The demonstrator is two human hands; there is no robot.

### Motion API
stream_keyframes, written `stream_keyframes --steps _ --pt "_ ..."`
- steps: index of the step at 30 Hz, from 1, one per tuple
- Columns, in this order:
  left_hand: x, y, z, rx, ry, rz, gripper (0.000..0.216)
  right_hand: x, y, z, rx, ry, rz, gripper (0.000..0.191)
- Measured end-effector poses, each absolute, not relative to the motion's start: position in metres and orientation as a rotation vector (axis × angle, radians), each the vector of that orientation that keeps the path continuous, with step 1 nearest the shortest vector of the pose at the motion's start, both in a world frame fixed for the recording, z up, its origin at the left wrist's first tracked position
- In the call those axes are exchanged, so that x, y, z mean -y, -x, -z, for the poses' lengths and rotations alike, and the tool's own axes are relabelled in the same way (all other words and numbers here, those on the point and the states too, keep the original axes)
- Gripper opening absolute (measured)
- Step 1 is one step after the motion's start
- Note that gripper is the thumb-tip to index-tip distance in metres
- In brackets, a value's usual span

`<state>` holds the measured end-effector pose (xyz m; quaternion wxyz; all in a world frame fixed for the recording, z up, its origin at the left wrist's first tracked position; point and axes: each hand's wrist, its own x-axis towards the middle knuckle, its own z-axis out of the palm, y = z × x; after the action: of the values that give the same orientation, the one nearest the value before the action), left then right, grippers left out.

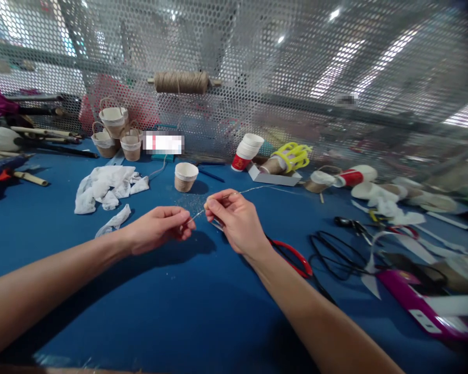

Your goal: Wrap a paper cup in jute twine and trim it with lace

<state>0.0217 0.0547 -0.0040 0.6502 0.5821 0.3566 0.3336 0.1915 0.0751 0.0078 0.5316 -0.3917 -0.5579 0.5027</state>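
Observation:
Between my two hands runs a thin pale strand [197, 215]; whether it is wire or string I cannot tell. My left hand [161, 228] pinches one end of it, fingers closed. Thumb and forefinger of my right hand [234, 215] pinch it a short way along, and the rest trails off to the right behind that hand. Beneath the right hand and wrist lie red-handled scissors [296, 255], partly hidden. A small paper cup [185, 177] wrapped in brown twine stands just beyond the hands, on the blue tabletop [171, 306].
Crumpled white cloth [109, 184] lies at left, near twine-wrapped cups with handles [115, 122]. A twine spool [181, 82] hangs on the perforated metal screen [234, 47]. Stacked paper cups [247, 150], a white tray [275, 177], black cable [335, 254] and a purple device [409, 298] are at right.

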Motion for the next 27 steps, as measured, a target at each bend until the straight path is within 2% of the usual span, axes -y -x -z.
stream_keyframes --steps 4,10,12,17,19,21,27 --pt "-0.053 -0.022 0.008 -0.482 -0.807 -0.674 0.023 -0.074 -0.191 -0.013 1.236 0.854 -1.335 0.018" --pt "-0.045 -0.027 0.006 -0.42 -0.827 -0.635 0.031 -0.07 -0.19 -0.014 1.224 0.789 -1.365 0.017" --pt "-0.046 -0.027 0.003 -0.518 -1.021 -0.659 0.033 -0.07 -0.19 -0.014 1.258 0.803 -1.323 0.016" --pt "-0.049 -0.027 0.0 -1.191 -2.142 -0.784 0.022 -0.071 -0.19 -0.009 1.468 0.962 -1.033 0.01" --pt "-0.049 -0.027 0.0 -1.365 -2.375 -0.843 0.021 -0.072 -0.189 -0.007 1.517 0.999 -0.95 0.01" --pt "-0.05 -0.027 0.0 -1.347 -2.25 -0.866 0.02 -0.073 -0.19 -0.007 1.512 1.002 -0.935 0.009" --pt "-0.057 -0.02 0.006 -0.721 -1.027 -0.736 0.029 -0.077 -0.195 -0.011 1.356 0.868 -1.101 0.011"
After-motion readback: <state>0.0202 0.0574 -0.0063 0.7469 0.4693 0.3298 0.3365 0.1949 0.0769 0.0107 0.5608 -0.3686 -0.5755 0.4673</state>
